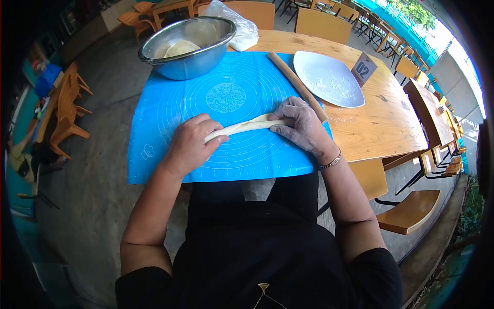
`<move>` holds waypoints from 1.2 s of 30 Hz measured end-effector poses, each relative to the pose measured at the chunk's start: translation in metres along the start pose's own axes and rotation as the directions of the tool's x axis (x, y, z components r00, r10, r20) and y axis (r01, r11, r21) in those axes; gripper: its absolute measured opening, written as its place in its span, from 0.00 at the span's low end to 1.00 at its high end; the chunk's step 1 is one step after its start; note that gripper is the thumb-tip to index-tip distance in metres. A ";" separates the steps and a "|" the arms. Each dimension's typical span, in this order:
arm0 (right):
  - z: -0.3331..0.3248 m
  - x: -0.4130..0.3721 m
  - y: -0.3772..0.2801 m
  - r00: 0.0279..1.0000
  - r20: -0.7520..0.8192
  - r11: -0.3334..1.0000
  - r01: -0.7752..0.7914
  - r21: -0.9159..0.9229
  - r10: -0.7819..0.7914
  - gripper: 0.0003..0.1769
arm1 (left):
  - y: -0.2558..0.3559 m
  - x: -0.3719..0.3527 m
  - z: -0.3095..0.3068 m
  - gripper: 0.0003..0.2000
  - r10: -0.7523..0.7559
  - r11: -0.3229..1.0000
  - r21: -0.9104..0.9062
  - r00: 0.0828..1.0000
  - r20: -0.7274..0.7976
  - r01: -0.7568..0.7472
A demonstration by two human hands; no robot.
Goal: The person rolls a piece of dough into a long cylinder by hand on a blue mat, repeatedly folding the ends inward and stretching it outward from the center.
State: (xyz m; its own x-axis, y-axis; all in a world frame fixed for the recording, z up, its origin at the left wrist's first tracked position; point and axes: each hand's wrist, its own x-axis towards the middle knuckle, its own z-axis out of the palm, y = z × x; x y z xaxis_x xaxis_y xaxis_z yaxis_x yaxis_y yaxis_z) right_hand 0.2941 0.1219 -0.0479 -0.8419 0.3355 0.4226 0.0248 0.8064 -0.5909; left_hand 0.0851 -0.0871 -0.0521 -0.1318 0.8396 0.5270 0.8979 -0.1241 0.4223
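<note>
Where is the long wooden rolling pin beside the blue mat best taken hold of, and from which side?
Take the long wooden rolling pin at its middle, from above, fingers across it. It lies flat, slanted along the right edge of the blue silicone mat; its near end is by the right hand, so the middle is probably freest.

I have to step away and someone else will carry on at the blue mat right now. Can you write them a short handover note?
Left hand: curled over the left end of the dough roll.
Right hand: fingers laid flat on its other end.
Things: the roll lies on the blue mat. The rolling pin lies untouched along the mat's right edge. The metal bowl at the back has more dough in it. The white plate shows only a dusting of flour.
Done: one piece shaped into a long thin roll.
Left: probably evening out the roll; the dough in the bowl looks unworked.
</note>
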 end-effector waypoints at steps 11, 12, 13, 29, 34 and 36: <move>-0.001 0.001 -0.003 0.999 -0.008 0.997 0.050 -0.067 -0.050 0.12 | 0.005 0.002 0.000 0.11 0.060 0.997 0.044 0.998 0.028 -0.061; -0.001 0.001 -0.001 0.996 -0.016 0.991 0.087 -0.104 -0.089 0.12 | 0.004 0.003 0.000 0.10 0.058 0.997 0.040 0.998 0.038 -0.059; 0.000 0.000 0.000 0.992 -0.021 0.983 0.119 -0.137 -0.123 0.13 | 0.005 0.004 0.000 0.10 0.059 0.997 0.038 0.997 0.041 -0.060; 0.001 0.001 -0.001 0.996 -0.069 0.988 0.046 -0.149 -0.056 0.12 | 0.007 0.003 0.000 0.08 0.033 0.999 0.008 0.999 0.004 -0.034; 0.000 0.002 -0.004 0.999 -0.038 0.991 -0.004 -0.133 -0.001 0.13 | 0.004 0.001 0.002 0.06 0.017 1.000 -0.009 1.000 0.002 -0.017; 0.000 0.002 -0.003 0.999 -0.036 0.991 -0.014 -0.132 0.009 0.13 | 0.003 0.002 0.003 0.05 -0.013 1.000 0.000 1.000 -0.022 0.013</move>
State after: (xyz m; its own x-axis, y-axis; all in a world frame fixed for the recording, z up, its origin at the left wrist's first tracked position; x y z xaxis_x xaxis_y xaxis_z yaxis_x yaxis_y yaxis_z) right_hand 0.2928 0.1197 -0.0451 -0.8220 0.3600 0.4413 0.1074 0.8589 -0.5007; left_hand 0.0892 -0.0838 -0.0521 -0.1530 0.8295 0.5372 0.8958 -0.1130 0.4297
